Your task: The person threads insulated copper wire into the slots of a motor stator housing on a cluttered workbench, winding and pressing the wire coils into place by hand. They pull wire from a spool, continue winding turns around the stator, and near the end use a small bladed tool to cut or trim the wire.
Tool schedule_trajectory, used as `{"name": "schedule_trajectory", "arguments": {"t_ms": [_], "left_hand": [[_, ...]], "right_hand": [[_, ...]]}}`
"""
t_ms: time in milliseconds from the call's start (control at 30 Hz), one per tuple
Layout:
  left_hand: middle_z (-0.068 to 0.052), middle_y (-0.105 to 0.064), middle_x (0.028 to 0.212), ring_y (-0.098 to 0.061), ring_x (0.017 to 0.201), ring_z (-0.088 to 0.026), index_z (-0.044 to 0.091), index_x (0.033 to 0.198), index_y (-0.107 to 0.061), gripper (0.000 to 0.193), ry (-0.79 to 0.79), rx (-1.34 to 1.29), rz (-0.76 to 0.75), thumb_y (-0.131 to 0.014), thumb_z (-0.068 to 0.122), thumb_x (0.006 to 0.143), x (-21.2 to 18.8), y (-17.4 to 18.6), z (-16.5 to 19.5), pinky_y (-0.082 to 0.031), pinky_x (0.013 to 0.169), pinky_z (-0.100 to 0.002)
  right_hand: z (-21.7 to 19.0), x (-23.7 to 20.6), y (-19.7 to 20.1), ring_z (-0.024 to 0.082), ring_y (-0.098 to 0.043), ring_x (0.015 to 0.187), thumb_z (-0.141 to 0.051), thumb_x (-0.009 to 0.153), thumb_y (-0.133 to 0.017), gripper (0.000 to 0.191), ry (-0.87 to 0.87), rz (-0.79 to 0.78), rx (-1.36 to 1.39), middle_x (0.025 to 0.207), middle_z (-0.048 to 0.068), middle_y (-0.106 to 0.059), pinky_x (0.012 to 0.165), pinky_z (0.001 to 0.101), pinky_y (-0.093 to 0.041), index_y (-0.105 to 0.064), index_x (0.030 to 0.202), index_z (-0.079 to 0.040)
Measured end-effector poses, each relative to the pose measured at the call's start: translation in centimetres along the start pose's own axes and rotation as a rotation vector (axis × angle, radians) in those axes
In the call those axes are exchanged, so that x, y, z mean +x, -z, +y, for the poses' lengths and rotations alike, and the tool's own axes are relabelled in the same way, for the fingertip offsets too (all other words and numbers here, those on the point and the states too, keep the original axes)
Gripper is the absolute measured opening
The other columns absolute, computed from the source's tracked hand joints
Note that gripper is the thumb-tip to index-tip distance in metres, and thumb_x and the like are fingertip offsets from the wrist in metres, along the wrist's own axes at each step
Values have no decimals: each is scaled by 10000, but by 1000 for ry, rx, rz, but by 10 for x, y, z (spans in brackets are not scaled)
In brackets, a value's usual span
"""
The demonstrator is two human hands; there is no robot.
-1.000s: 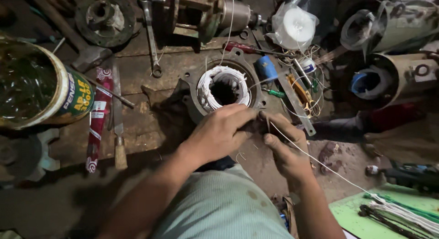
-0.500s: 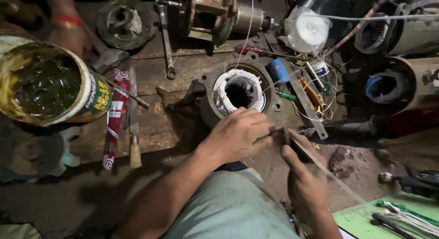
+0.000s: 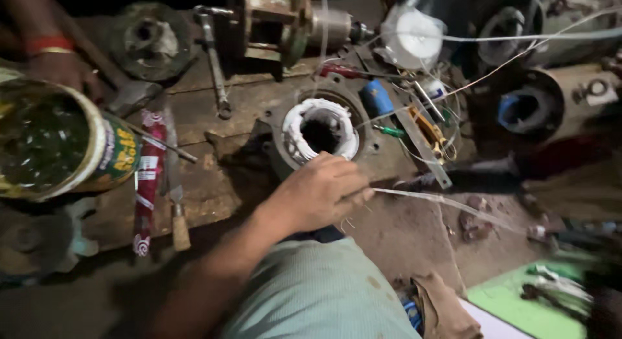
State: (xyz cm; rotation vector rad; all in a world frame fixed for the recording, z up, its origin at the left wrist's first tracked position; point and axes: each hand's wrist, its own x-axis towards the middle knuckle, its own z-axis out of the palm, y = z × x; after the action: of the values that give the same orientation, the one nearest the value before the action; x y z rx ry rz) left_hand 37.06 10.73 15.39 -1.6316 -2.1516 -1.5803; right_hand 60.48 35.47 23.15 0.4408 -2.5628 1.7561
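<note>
My left hand point(image 3: 324, 191) lies just below a round motor stator point(image 3: 319, 128) with white-wrapped windings. Its fingers are closed on the end of a thin white strip point(image 3: 447, 201). The strip runs taut to the right across the dirty bench toward the blurred right edge. My right hand does not show in the frame. My forearm and a pale green shirt fill the lower middle.
A large open tin can point(image 3: 55, 141) stands at the left, with another person's hand point(image 3: 61, 67) and red bangle above it. A red-and-white packet point(image 3: 148, 180), a wooden-handled tool point(image 3: 176, 209), a wrench point(image 3: 214, 60), motor housings point(image 3: 528, 109) and a green mat point(image 3: 518, 300) surround the stator.
My right hand, which held the strip close to the left hand, has pulled away to the right and left the frame. The strip now stretches long. The view has shifted left.
</note>
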Motion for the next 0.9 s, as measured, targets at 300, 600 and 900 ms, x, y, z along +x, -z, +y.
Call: {"name": "schedule_trajectory", "arguments": {"t_ms": [300, 600, 900], "left_hand": [[-113, -594, 862, -609, 870, -323, 48, 947, -665, 218, 21, 5, -34, -653, 262, 989, 4, 4, 6, -484, 833, -424], [-101, -599, 904, -616, 918, -313, 49, 958, -643, 209, -38, 4, -65, -712, 246, 941, 0, 2, -1, -487, 868, -431], [-80, -636, 1027, -620, 988, -297, 64, 1082, -677, 302, -104, 20, -70, -777, 224, 846, -7, 3, -8, -488, 905, -422]], "right_hand": [[60, -14, -8, 150, -697, 713, -63, 893, -703, 464, -408, -105, -154, 849, 60, -757, 674, 301, -567, -667, 1356, -72], [75, 99, -25, 138, -606, 760, -207, 791, -856, 643, 34, 198, -383, 878, 55, -661, 713, 284, -484, -617, 1367, -52], [72, 126, -28, 158, -667, 765, -179, 794, -877, 524, 163, 87, -423, 903, 46, -695, 677, 281, -518, -684, 1276, -115]]}}
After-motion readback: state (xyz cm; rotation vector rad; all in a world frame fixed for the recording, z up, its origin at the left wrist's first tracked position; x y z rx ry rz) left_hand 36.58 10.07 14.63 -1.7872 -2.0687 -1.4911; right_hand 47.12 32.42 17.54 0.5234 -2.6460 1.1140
